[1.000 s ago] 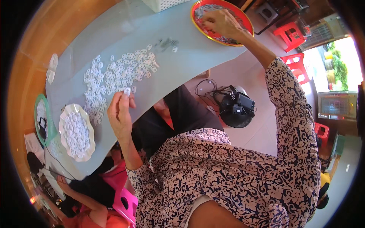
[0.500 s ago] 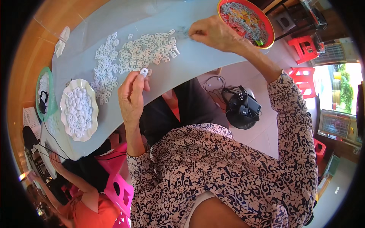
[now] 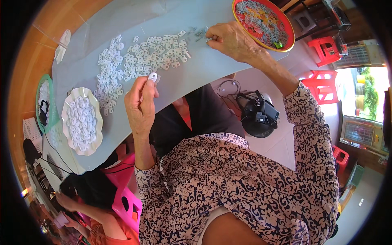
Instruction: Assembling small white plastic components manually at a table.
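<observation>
Between the thumb and fingers of my left hand point(image 3: 141, 102) is a small white plastic piece point(image 3: 152, 76), rounded, with a dark slot in its face. It is held up over the table's near edge. My right hand point(image 3: 234, 43) is at the far right of the table, thumb and fingers pinched together beside a few thin grey pins point(image 3: 198, 34). What is between those fingertips is too small to make out. Many loose white plastic pieces point(image 3: 155, 51) with holes lie spread across the middle. A red tray point(image 3: 291, 32) with a yellow rim, heaped with grey pins, stands beyond my right hand.
A scalloped white dish point(image 3: 65, 116) full of white pieces stands at the table's left. Behind it is a green basket point(image 3: 52, 106). A black bag point(image 3: 259, 114) lies on the floor. Another person's arm point(image 3: 96, 214) and a pink chair point(image 3: 122, 204) are at lower left.
My right hand has shifted slightly right, uncovering more grey pins, its fingers still pinched. My left hand keeps its hold on the white piece. The other person's arms have moved lower.
</observation>
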Motion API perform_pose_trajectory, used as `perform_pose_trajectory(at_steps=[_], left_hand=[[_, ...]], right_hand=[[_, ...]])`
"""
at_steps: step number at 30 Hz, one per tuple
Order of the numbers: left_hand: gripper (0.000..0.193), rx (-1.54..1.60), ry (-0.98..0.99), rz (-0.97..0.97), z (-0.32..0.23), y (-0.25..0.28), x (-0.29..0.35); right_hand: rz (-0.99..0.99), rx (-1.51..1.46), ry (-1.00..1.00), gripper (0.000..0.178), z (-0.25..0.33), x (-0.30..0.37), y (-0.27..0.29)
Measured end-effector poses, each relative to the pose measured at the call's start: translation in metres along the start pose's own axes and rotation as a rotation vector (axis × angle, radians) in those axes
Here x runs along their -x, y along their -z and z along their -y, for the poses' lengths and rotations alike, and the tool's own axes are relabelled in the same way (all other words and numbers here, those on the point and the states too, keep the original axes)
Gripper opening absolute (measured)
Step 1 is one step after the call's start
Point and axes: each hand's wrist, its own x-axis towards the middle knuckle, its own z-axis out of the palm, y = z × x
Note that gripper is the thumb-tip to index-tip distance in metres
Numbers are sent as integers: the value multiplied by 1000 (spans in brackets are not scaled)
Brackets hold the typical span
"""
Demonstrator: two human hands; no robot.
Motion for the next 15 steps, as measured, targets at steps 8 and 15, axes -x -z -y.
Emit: perform_pose_trajectory(at_steps=[8, 15], left_hand=[[22, 57, 2, -35, -2, 0, 1], [23, 196, 51, -54, -1, 0, 1]], right_hand=[[-126, 202, 216, 9, -14, 6, -13], [-69, -354, -56, 16, 18, 8, -4]])
